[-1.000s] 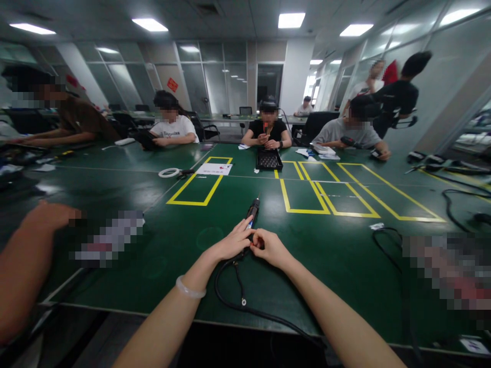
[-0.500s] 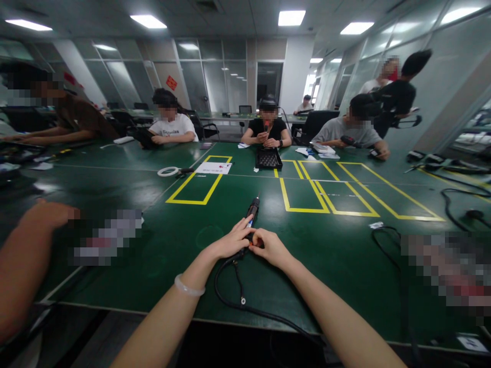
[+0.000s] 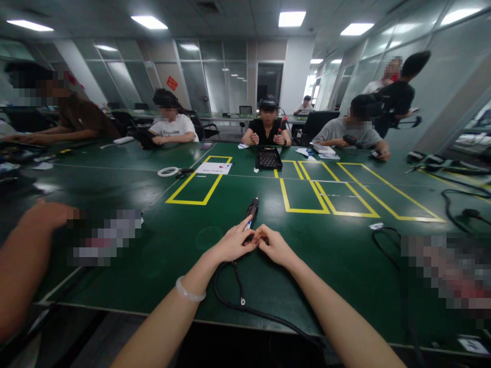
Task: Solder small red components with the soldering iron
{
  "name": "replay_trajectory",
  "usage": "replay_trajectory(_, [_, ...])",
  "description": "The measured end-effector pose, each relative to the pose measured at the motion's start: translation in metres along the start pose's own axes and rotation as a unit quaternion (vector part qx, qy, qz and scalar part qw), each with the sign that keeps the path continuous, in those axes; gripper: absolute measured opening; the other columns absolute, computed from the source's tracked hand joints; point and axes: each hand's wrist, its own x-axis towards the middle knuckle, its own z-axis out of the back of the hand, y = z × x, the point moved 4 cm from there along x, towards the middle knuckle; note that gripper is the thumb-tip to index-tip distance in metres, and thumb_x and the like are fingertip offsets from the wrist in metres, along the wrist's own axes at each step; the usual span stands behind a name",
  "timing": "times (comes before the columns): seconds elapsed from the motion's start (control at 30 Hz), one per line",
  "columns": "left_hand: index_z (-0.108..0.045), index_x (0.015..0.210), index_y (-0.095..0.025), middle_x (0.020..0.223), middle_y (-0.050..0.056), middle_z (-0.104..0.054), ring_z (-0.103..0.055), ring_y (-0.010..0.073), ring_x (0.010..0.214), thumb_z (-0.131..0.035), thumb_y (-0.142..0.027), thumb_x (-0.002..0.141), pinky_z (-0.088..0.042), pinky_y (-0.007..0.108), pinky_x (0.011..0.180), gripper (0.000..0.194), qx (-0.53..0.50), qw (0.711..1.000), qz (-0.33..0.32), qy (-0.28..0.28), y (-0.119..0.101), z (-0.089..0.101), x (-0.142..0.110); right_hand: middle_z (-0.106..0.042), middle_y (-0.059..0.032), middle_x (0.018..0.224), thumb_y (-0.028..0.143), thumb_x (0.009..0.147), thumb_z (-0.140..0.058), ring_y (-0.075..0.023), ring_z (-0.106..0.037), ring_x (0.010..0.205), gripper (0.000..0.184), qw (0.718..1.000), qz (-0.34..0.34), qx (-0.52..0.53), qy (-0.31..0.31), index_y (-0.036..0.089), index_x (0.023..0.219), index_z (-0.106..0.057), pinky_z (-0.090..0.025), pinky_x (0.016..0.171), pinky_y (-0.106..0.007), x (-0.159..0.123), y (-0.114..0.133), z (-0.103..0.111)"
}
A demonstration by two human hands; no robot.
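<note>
A black electric screwdriver (image 3: 252,208) lies on the green table, its thin bit pointing away from me. Over its body is my left hand (image 3: 232,242), closed on the handle with one finger stretched along it. Beside the handle's rear, my right hand (image 3: 273,245) is bent with thumb and fingertips pressed together, meeting my left fingertips. What those right fingers pinch, if anything, is hidden. A black cord (image 3: 268,316) runs from the screwdriver's back end toward the table's front edge, with a short lead ending in a ring terminal (image 3: 242,301).
Yellow tape outlines (image 3: 307,210) mark the table ahead. A white sheet (image 3: 213,168) and a white ring (image 3: 168,172) lie ahead left. Across the table, a person sits behind a black tray (image 3: 268,158). Another person's arm (image 3: 28,250) reaches in at left. Black cables (image 3: 447,204) lie right.
My right fingers have drawn back slightly from the screwdriver's handle. My left hand stays on it. The person opposite has lowered and parted their hands, a red tool now in one.
</note>
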Motion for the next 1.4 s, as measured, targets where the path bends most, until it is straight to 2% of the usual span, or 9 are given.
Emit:
replay_trajectory(0.13, [-0.058, 0.102, -0.025, 0.155, 0.000, -0.017, -0.048, 0.0295, 0.117, -0.054, -0.028, 0.079, -0.040, 0.046, 0.096, 0.023, 0.058, 0.998, 0.013, -0.021, -0.003, 0.000, 0.000, -0.065, -0.0010, 0.083, 0.008, 0.077, -0.042, -0.0124, -0.058, 0.071, 0.017, 1.000, 0.000, -0.022, -0.011, 0.019, 0.087, -0.050, -0.043, 0.068, -0.024, 0.001, -0.002, 0.002])
replay_trajectory(0.33, [-0.057, 0.105, -0.026, 0.152, 0.001, -0.024, -0.049, 0.0304, 0.111, -0.054, -0.027, 0.076, -0.041, 0.047, 0.092, 0.029, 0.106, 0.993, 0.027, -0.040, -0.004, 0.001, 0.002, -0.063, -0.0003, 0.080, 0.008, 0.077, -0.043, -0.0125, -0.056, 0.068, 0.017, 0.998, -0.018, -0.048, -0.021, 0.019, 0.087, -0.051, -0.042, 0.065, -0.023, -0.001, -0.007, 0.010])
replay_trajectory(0.47, [-0.057, 0.106, -0.025, 0.151, 0.002, -0.024, -0.050, 0.0287, 0.108, -0.053, -0.028, 0.076, -0.042, 0.045, 0.091, 0.030, 0.129, 0.990, 0.041, -0.040, 0.006, 0.008, -0.003, -0.064, -0.0007, 0.080, 0.008, 0.078, -0.043, -0.0122, -0.056, 0.067, 0.019, 0.998, -0.029, -0.045, -0.019, 0.019, 0.090, -0.051, -0.042, 0.064, -0.023, -0.002, -0.012, 0.013])
replay_trajectory(0.67, [-0.057, 0.109, -0.024, 0.152, 0.004, -0.021, -0.052, 0.0273, 0.103, -0.050, -0.032, 0.078, -0.042, 0.044, 0.089, 0.033, 0.165, 0.982, 0.085, -0.032, 0.052, 0.035, -0.017, -0.064, -0.0011, 0.080, 0.010, 0.079, -0.045, -0.0123, -0.058, 0.069, 0.017, 0.998, -0.033, -0.051, -0.015, 0.018, 0.092, -0.054, -0.043, 0.066, -0.022, -0.002, -0.017, 0.012])
replay_trajectory(0.8, [-0.056, 0.112, -0.024, 0.152, 0.006, -0.021, -0.053, 0.0286, 0.103, -0.047, -0.036, 0.079, -0.040, 0.046, 0.090, 0.036, 0.185, 0.974, 0.130, -0.020, 0.101, 0.057, -0.029, -0.065, -0.0015, 0.080, 0.011, 0.081, -0.046, -0.0128, -0.059, 0.070, 0.016, 0.998, -0.034, -0.054, -0.019, 0.018, 0.092, -0.055, -0.043, 0.066, -0.023, -0.002, -0.019, 0.012])
replay_trajectory(0.93, [-0.056, 0.113, -0.022, 0.151, 0.008, -0.022, -0.049, 0.0312, 0.112, -0.044, -0.039, 0.081, -0.037, 0.046, 0.095, 0.039, 0.188, 0.970, 0.154, -0.032, 0.154, 0.079, -0.044, -0.065, -0.0013, 0.079, 0.012, 0.081, -0.046, -0.0125, -0.059, 0.068, 0.014, 0.998, -0.035, -0.054, -0.020, 0.017, 0.090, -0.056, -0.043, 0.064, -0.022, -0.002, -0.018, 0.011])
replay_trajectory(1.07, [-0.056, 0.114, -0.020, 0.151, 0.009, -0.023, -0.044, 0.0309, 0.121, -0.042, -0.040, 0.081, -0.034, 0.044, 0.100, 0.042, 0.208, 0.965, 0.158, -0.025, 0.192, 0.100, -0.056, -0.065, -0.0012, 0.078, 0.013, 0.081, -0.047, -0.0123, -0.059, 0.067, 0.014, 0.998, -0.036, -0.057, -0.018, 0.017, 0.089, -0.057, -0.043, 0.063, -0.022, -0.002, -0.019, 0.011])
replay_trajectory(1.27, [-0.051, 0.126, -0.018, 0.152, 0.013, -0.022, -0.044, 0.0340, 0.121, -0.042, -0.045, 0.079, -0.035, 0.045, 0.099, 0.055, 0.264, 0.946, 0.187, -0.009, 0.214, 0.116, -0.064, -0.066, -0.0011, 0.077, 0.014, 0.082, -0.048, -0.0124, -0.058, 0.067, 0.014, 0.996, -0.033, -0.077, -0.012, 0.018, 0.089, -0.060, -0.042, 0.063, -0.022, -0.003, -0.023, 0.012])
replay_trajectory(1.4, [-0.043, 0.134, -0.013, 0.149, 0.017, -0.026, -0.046, 0.0370, 0.119, -0.048, -0.046, 0.075, -0.036, 0.046, 0.097, 0.067, 0.326, 0.918, 0.218, -0.060, 0.205, 0.120, -0.068, -0.066, -0.0011, 0.077, 0.015, 0.083, -0.049, -0.0123, -0.058, 0.066, 0.014, 0.995, -0.032, -0.090, -0.008, 0.018, 0.089, -0.061, -0.041, 0.062, -0.022, -0.003, -0.021, 0.013])
